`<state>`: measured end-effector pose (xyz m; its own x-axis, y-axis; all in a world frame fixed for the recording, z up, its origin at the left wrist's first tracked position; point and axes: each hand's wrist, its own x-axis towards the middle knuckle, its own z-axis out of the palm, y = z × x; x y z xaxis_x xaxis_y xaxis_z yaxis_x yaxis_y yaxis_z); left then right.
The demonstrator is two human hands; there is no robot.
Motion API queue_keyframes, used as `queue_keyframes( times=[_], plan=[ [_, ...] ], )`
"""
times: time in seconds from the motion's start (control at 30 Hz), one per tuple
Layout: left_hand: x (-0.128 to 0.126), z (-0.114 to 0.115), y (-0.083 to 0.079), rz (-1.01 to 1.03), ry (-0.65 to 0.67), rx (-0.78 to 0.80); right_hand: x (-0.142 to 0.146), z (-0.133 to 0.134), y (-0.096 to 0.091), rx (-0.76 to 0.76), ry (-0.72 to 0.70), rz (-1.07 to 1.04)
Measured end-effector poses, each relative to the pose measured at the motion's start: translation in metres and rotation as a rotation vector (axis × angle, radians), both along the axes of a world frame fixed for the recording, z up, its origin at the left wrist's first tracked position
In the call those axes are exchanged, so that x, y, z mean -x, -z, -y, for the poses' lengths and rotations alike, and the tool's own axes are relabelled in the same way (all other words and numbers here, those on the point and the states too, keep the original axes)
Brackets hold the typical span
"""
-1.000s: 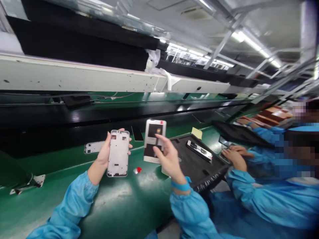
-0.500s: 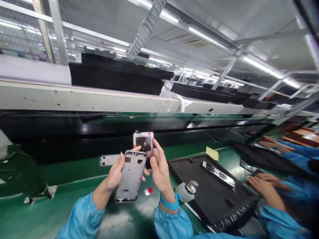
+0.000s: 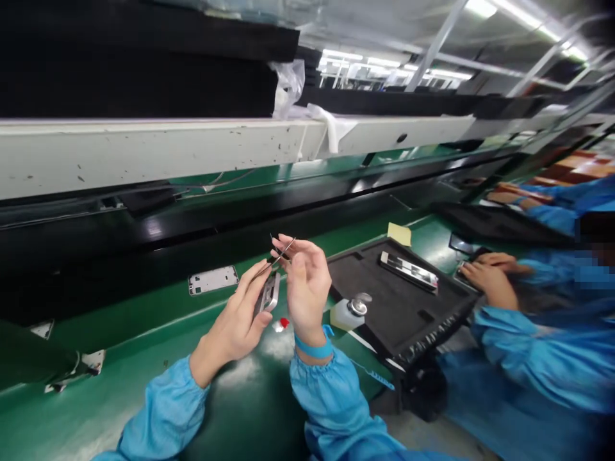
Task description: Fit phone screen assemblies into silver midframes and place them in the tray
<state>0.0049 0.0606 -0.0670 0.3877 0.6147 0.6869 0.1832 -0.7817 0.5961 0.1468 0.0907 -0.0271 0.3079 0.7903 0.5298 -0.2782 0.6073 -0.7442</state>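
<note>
My left hand (image 3: 237, 315) is closed around a phone frame (image 3: 270, 293), tilted so that its silver rounded edge shows. My right hand (image 3: 309, 282) is raised beside it, fingers curled at the end of a thin dark panel (image 3: 284, 251). This panel is seen almost edge-on above the frame, and its near part runs behind my left fingers. Whether it touches the frame I cannot tell. On the green bench behind my left hand lies another phone frame (image 3: 214, 280), pale and flat. A small red and white scrap (image 3: 281, 324) lies between my wrists.
A black foam tray (image 3: 358, 272) on the right holds a long silver-and-black part (image 3: 408, 272). Against its left edge stands a dispenser bottle (image 3: 349, 312). A yellow note (image 3: 399, 234) lies behind it. A co-worker's hands (image 3: 487, 272) work farther right. A white beam (image 3: 192, 150) crosses ahead.
The view has turned down and to the right. The phone frame has tipped from face-up to nearly edge-on. The panel in my right hand has turned edge-on too.
</note>
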Motion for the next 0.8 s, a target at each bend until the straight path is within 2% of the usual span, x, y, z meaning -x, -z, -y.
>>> queue_keyframes(
  times=[0.17,0.27,0.33,0.43,0.57,0.63,0.7,0.8],
  plan=[
    [-0.011,0.007,-0.004,-0.057,0.047,-0.083,-0.010,0.002,-0.007,-0.021,0.072,-0.031],
    [-0.009,0.007,-0.008,-0.030,0.068,-0.060,-0.027,0.011,-0.010,-0.050,0.118,0.118],
    [-0.004,0.004,-0.010,0.006,0.020,-0.008,-0.045,0.019,-0.002,-0.061,0.141,0.264],
    [0.007,-0.004,-0.010,0.144,-0.089,0.177,-0.075,0.026,0.035,0.043,0.098,0.523],
    [0.016,-0.010,-0.011,0.357,-0.104,0.319,-0.100,0.024,0.113,0.386,-0.021,0.871],
    [0.016,-0.009,-0.014,0.404,-0.087,0.363,-0.102,0.020,0.145,0.463,-0.046,0.945],
    [0.015,-0.008,-0.016,0.412,-0.075,0.402,-0.100,0.019,0.164,0.489,-0.050,0.975],
    [0.012,-0.005,-0.018,0.411,-0.060,0.414,-0.095,0.021,0.175,0.530,-0.020,1.026]
  ],
)
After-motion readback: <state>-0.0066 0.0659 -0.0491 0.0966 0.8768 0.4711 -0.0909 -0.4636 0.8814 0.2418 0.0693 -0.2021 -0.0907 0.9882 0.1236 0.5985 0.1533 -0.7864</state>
